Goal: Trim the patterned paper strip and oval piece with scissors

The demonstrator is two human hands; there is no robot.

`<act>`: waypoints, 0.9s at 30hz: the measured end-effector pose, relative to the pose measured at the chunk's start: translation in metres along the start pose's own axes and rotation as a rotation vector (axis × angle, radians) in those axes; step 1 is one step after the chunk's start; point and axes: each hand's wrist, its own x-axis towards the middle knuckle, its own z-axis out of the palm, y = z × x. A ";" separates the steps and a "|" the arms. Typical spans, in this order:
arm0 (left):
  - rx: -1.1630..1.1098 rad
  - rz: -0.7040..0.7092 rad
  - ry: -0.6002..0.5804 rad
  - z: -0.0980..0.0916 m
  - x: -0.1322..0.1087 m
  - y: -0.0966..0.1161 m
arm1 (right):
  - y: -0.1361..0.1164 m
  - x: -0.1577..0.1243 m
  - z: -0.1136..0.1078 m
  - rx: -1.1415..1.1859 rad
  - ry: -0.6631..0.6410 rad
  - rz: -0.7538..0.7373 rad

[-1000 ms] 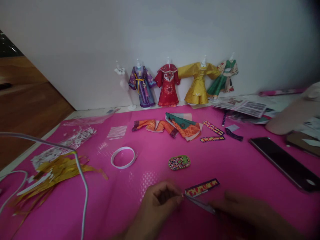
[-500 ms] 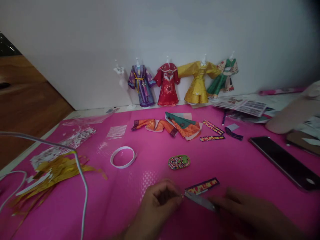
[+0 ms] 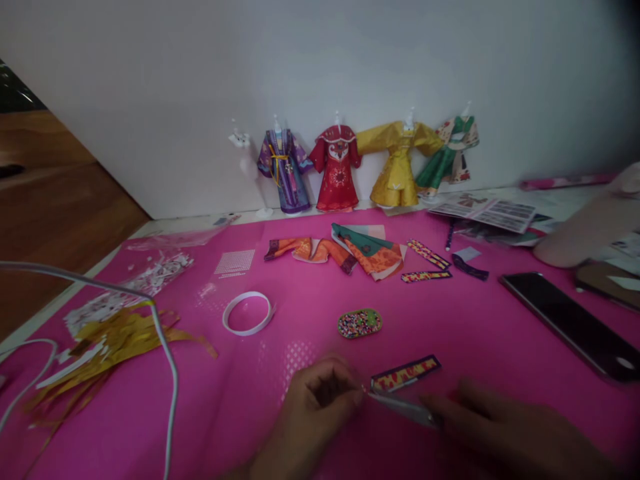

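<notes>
Here, left grip [image 3: 320, 405] pinching tiny piece [image 3: 364, 388], right grip [image 3: 493, 415] wrapped round pointed tool [image 3: 404, 407].

the left hand [image 3: 320, 403] is curled, its thumb and pointing finger pinched near the tips. the right hand [image 3: 493, 423] is bent in a grip, dark and blurry, pointing left. the hands are apart, far from the back edge of the mat [image 3: 295, 300].
</notes>
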 end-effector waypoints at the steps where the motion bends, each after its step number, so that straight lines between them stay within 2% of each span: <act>1: 0.000 0.004 0.000 0.000 0.000 0.000 | 0.000 -0.001 0.001 -0.023 -0.024 -0.017; 3: 0.005 0.002 -0.004 0.000 -0.001 -0.001 | 0.000 -0.003 0.002 -0.065 -0.082 -0.061; 8: 0.009 0.000 -0.003 0.001 0.000 0.001 | -0.001 0.000 0.003 -0.089 -0.102 -0.078; 27: -0.008 0.000 0.001 0.003 -0.001 0.002 | -0.005 0.001 0.001 -0.073 -0.085 -0.053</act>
